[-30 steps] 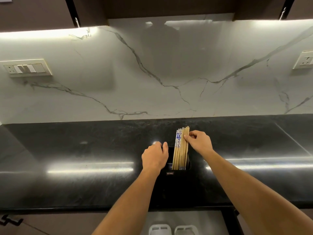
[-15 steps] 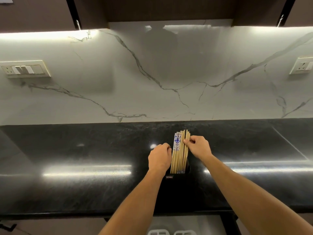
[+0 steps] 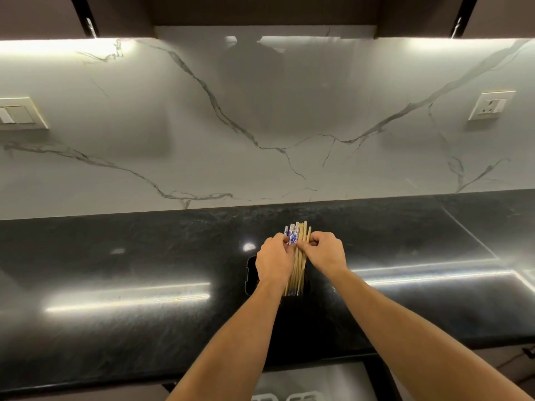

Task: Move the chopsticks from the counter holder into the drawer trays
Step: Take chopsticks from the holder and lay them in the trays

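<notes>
A bundle of wooden chopsticks point(image 3: 298, 264), some with blue-and-white patterned tops, stands upright in a black holder point(image 3: 251, 274) on the black counter. My left hand point(image 3: 273, 263) closes around the bundle's upper part from the left. My right hand point(image 3: 325, 251) pinches the chopsticks from the right near their tops. The lower ends stay inside the holder. White tray edges point(image 3: 286, 397) in the open drawer show at the bottom edge, mostly cut off.
The glossy black counter point(image 3: 130, 285) runs the full width, backed by a white marble wall point(image 3: 260, 125). A switch plate point(image 3: 20, 114) sits on the wall at left and a socket point(image 3: 490, 105) at right. Dark cabinets hang overhead.
My left hand moved up from the holder's rim onto the chopsticks. My right hand stayed at the bundle's top. Both hands now grip the bundle together.
</notes>
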